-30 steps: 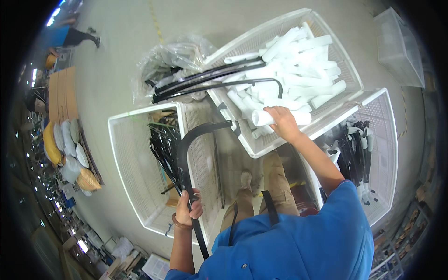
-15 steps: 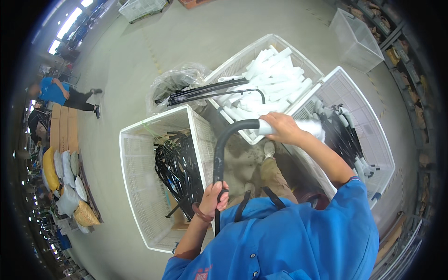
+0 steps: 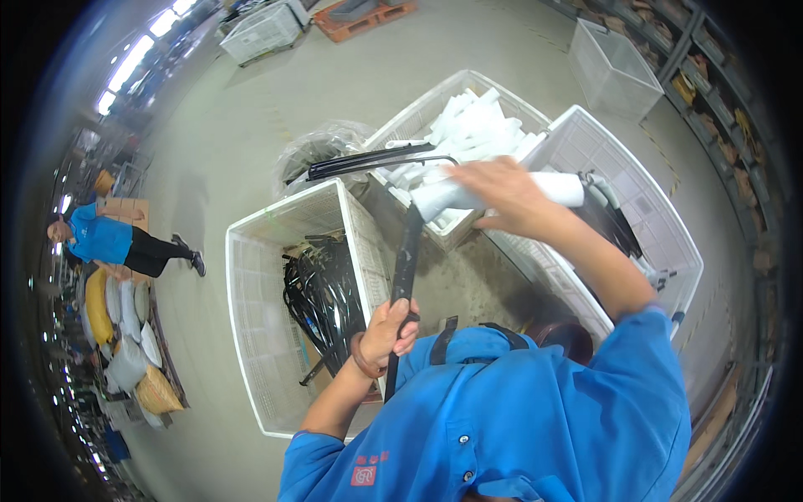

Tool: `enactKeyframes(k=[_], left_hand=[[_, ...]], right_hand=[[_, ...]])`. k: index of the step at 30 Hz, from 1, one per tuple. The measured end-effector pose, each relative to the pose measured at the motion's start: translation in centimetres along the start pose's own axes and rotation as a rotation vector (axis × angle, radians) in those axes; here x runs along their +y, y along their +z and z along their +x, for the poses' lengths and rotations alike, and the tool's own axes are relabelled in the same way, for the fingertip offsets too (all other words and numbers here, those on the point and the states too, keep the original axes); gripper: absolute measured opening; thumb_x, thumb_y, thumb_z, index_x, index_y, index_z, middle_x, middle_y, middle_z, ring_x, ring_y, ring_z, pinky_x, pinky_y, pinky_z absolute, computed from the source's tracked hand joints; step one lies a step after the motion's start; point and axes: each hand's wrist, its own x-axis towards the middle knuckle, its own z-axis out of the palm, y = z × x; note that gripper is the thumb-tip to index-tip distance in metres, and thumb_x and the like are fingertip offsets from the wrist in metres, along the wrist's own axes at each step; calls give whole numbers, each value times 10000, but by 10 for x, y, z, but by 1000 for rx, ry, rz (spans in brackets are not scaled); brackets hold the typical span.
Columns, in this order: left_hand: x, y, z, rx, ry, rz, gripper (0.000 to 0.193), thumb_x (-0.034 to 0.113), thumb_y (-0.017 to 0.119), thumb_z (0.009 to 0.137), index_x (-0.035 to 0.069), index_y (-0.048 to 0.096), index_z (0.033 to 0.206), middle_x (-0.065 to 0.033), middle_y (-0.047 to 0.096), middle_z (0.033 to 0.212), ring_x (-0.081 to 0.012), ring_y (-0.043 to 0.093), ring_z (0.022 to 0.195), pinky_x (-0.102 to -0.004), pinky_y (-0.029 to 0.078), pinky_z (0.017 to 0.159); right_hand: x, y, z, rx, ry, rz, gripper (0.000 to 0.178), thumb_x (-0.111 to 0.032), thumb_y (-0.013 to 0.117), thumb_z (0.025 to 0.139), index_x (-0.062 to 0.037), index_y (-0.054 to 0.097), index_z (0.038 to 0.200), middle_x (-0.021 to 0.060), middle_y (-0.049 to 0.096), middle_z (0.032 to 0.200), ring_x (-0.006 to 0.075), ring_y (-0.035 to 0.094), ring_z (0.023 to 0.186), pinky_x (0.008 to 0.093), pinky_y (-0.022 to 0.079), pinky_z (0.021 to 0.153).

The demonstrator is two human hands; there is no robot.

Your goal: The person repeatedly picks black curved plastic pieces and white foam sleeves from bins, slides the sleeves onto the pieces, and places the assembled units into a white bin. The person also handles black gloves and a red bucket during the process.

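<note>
White tube (image 3: 565, 190): ahead of the worker, between twelve and one o'clock, its near end apparently sleeved over the upper part of the black bar (image 3: 406, 259). Left hand (image 3: 387, 334): fingers curled fully round the bar, lower down. Right hand (image 3: 514, 197): laid over the tube, fingers extended and blurred; firmness of hold cannot be told. In my judgement, a steady left grip and a push following the bar's bend would best prevent kinking. Floor (image 3: 219, 134): grey, smooth-looking. White crates: ten (image 3: 231, 276), twelve (image 3: 416, 115) and half past one (image 3: 661, 205). Clear bag (image 3: 303, 149) at eleven; co-worker (image 3: 109, 238) well beyond, at ten.
</note>
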Motion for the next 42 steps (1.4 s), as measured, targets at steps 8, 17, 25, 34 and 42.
enactKeyframes(k=[8, 17, 25, 34, 42], left_hand=[[-46, 91, 8, 112, -111, 373, 120, 106, 613, 953, 69, 499, 960, 21, 446, 560, -73, 392, 368, -239, 322, 357], [-92, 150, 19, -17, -124, 476, 228, 124, 728, 873, 45, 521, 925, 23, 518, 598, -45, 436, 395, -218, 329, 357], [-113, 151, 28, -132, -243, 252, 378, 12, 724, 820, -6, 523, 1140, -6, 509, 640, -59, 397, 389, -234, 302, 374], [-87, 97, 73, -249, -333, 402, 92, 65, 634, 894, 25, 573, 949, 1, 487, 620, -65, 389, 407, -230, 304, 390], [-84, 43, 151, -328, -77, 1209, 498, 67, 729, 843, -6, 492, 1274, -68, 610, 938, -105, 605, 759, -251, 517, 648]], right_hand=[[30, -38, -152, 22, 589, 543, 437, -116, 737, 682, -27, 629, 1097, 171, 675, 992, 335, 658, 936, 394, 500, 865], [1, -77, -170, -63, 529, 142, 363, -77, 709, 669, -70, 612, 1018, 166, 683, 926, 393, 646, 913, 469, 505, 771], [-54, -71, -162, -69, -245, -397, 78, -159, 604, 785, -86, 577, 792, 38, 601, 726, 190, 647, 726, 312, 481, 699], [-105, 21, -153, 177, -153, -323, 167, -228, 584, 802, -108, 596, 918, 26, 597, 878, 205, 584, 936, 374, 411, 982], [-44, 78, -208, -96, 186, -149, 66, -239, 617, 765, -184, 585, 782, -20, 592, 804, 171, 589, 850, 327, 418, 715]])
